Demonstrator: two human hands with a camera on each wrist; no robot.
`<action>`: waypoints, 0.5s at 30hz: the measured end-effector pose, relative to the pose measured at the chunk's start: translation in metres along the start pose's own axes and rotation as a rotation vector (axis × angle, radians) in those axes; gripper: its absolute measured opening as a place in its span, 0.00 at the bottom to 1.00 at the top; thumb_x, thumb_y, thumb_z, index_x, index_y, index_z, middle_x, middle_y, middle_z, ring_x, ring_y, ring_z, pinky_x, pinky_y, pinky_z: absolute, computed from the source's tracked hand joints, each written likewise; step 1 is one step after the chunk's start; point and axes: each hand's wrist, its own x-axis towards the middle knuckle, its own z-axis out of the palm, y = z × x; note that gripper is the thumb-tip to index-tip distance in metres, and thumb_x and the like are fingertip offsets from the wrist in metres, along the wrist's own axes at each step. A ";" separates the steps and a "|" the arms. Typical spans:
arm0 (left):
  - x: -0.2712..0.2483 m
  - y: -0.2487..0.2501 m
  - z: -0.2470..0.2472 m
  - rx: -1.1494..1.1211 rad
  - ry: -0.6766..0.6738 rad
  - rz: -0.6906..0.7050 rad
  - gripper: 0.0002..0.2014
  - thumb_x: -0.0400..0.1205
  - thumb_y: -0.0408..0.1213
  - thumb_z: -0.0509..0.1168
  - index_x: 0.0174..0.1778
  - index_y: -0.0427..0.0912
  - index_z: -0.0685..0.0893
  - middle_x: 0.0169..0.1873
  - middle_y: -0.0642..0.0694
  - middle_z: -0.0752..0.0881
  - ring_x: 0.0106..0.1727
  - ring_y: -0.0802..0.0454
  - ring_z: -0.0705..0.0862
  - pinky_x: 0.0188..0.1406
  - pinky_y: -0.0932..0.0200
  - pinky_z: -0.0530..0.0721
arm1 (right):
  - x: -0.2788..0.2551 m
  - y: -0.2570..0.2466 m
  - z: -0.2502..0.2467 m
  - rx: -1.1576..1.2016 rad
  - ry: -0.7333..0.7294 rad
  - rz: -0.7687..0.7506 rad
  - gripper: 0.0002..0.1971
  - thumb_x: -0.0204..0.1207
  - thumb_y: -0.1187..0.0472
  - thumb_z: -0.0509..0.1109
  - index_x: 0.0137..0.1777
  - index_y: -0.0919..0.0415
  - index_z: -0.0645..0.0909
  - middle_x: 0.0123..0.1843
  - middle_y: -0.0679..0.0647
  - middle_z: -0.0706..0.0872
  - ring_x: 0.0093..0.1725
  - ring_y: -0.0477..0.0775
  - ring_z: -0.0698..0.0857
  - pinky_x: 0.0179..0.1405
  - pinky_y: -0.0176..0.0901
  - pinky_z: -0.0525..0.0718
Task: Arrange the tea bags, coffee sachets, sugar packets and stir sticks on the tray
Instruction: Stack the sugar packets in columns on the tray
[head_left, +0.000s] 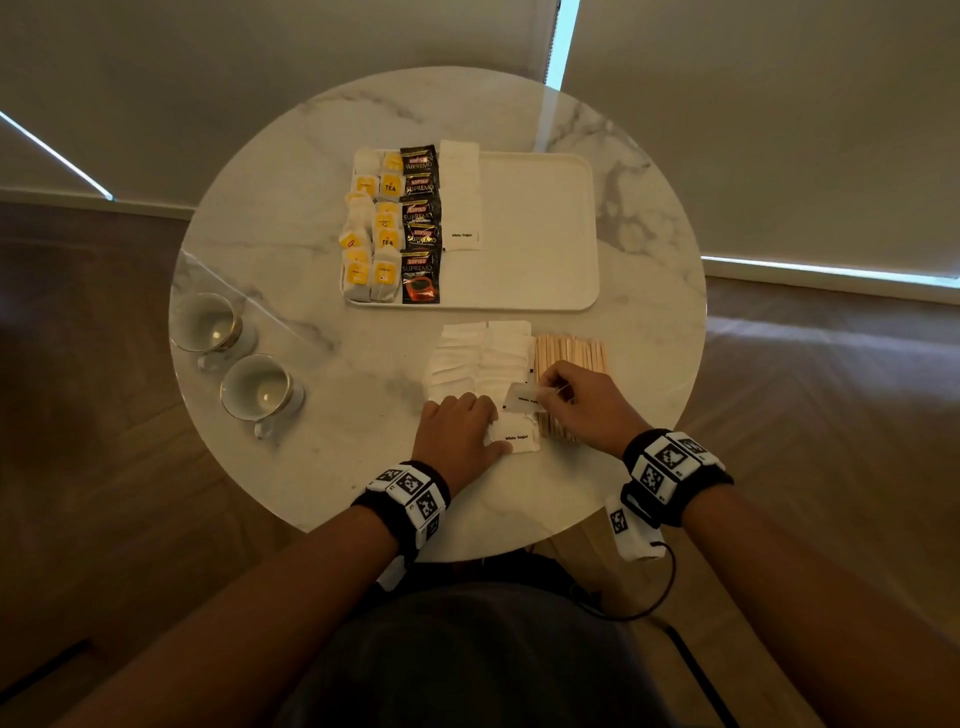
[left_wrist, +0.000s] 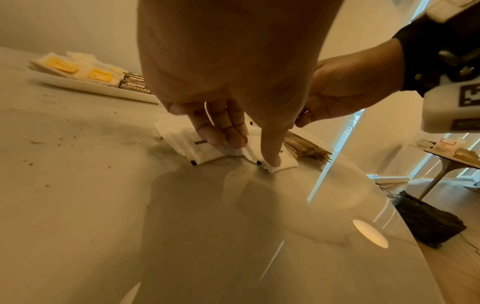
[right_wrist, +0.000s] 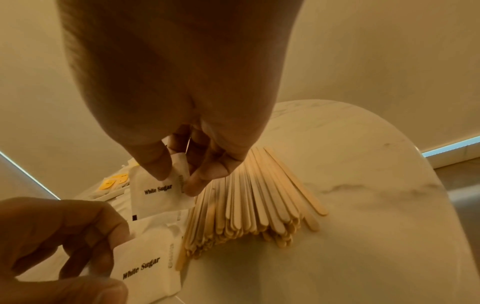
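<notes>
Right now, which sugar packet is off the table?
The sugar packet pinched in the right hand, beside the stir sticks. The others lie flat on the table or tray, one under the left hand.

Dim warm light, wide-angle edge distortion
</notes>
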 end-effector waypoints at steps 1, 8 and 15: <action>0.000 0.000 0.000 -0.002 -0.005 -0.001 0.20 0.75 0.62 0.67 0.55 0.53 0.78 0.50 0.55 0.83 0.53 0.50 0.80 0.56 0.50 0.70 | 0.000 0.001 0.000 -0.002 -0.002 0.000 0.02 0.81 0.58 0.67 0.47 0.53 0.80 0.44 0.47 0.86 0.45 0.48 0.84 0.43 0.35 0.79; -0.001 0.000 -0.008 -0.058 0.034 0.044 0.11 0.84 0.52 0.60 0.52 0.52 0.83 0.49 0.52 0.82 0.51 0.48 0.81 0.54 0.49 0.72 | -0.001 0.001 -0.002 -0.016 0.016 0.004 0.02 0.82 0.57 0.67 0.49 0.54 0.80 0.42 0.45 0.85 0.39 0.44 0.81 0.37 0.29 0.75; 0.005 -0.007 -0.029 -0.256 0.129 0.143 0.07 0.83 0.47 0.66 0.48 0.48 0.82 0.52 0.52 0.83 0.51 0.51 0.80 0.50 0.48 0.79 | 0.004 -0.011 -0.004 -0.008 0.000 -0.014 0.02 0.80 0.56 0.70 0.49 0.53 0.83 0.45 0.46 0.87 0.46 0.45 0.84 0.47 0.34 0.82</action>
